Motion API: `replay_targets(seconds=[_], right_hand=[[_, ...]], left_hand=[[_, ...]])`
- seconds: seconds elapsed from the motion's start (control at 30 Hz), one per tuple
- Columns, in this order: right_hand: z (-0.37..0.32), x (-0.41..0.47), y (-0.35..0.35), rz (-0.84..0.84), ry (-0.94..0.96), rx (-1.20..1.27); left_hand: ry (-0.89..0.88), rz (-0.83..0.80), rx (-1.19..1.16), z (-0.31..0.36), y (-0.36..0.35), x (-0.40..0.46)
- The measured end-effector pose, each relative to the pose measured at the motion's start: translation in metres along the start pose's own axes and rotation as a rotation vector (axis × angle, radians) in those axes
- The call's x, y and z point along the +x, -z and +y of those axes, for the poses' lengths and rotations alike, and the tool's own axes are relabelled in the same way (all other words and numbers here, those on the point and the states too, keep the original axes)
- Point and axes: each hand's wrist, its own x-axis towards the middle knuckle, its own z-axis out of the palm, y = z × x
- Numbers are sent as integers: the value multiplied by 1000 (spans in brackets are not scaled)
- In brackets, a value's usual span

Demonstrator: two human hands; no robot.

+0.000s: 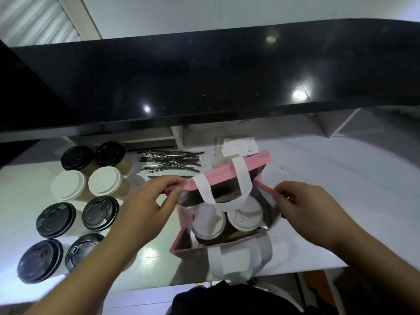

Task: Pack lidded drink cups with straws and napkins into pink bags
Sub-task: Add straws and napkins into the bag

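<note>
White counter [318, 178]: pink bag [218, 176] stands near centre, two white-lidded cups [244, 215] inside. Left hand [147, 201] pinches its left rim; right hand [304, 208] pinches right rim. Eight lidded cups [68, 187] left; straws [172, 161] far.

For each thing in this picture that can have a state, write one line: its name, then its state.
Pink bag: open, two white-lidded cups upright inside.
Left hand: pinches the bag's left rim.
Right hand: pinches the bag's right rim.
Cups on the counter: eight, lidded, upright.
Straws: wrapped, loose pile.
</note>
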Motion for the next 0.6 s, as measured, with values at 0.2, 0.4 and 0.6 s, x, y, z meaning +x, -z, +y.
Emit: replay_targets(seconds=[0.2,0.4,0.6], right_hand=[[-2,-26,-2,-107,-77,57],[6,-25,11,-279,-89,163],[34,72,22,-97,-174,207]], left_hand=[[-247,24,91,-11,1,19],[-346,-65,84,-26,9,22],[-255,-22,26,-27,5,27]])
